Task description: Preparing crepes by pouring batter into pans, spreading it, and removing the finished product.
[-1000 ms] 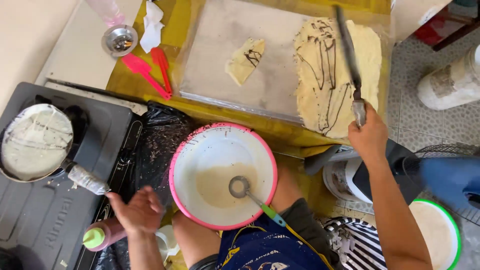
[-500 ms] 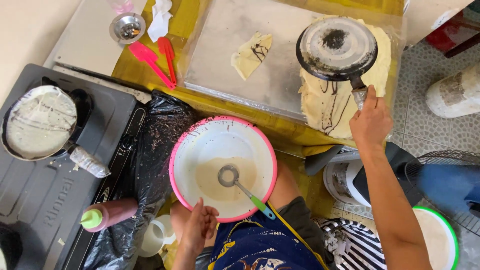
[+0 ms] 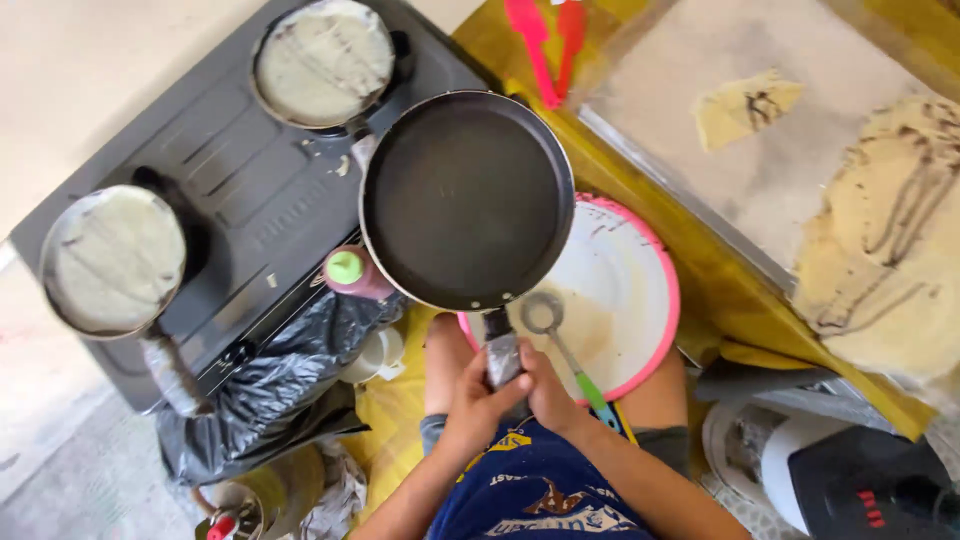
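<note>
Both hands, left hand [image 3: 478,395] and right hand [image 3: 548,390], in closed grip on handle of empty black pan [image 3: 466,200], held level above pink-rimmed batter bowl [image 3: 655,290] with ladle [image 3: 545,315]. Two filled pans [image 3: 322,62] on stove [image 3: 240,210]. Step: pan ready over batter; calls for steady hold.

1. Empty black frying pan [image 3: 466,198]: covers the upper left part of the pink-rimmed bowl [image 3: 655,330] and the batter beneath it.
2. Pan handle [image 3: 501,358]: its end is hidden inside the left hand [image 3: 478,400] and right hand [image 3: 547,392], both wrapped round it.
3. Ladle [image 3: 545,315]: green handle passes behind the right hand.
4. Large crepe [image 3: 890,260] at the board's right end: cut off by the right edge.
5. Pink tongs [image 3: 545,40]: upper ends cut off by the top edge.
6. Both forearms: cut off by the bottom edge.
7. Red-capped object [image 3: 222,524], bottom left: too small to identify.
</note>
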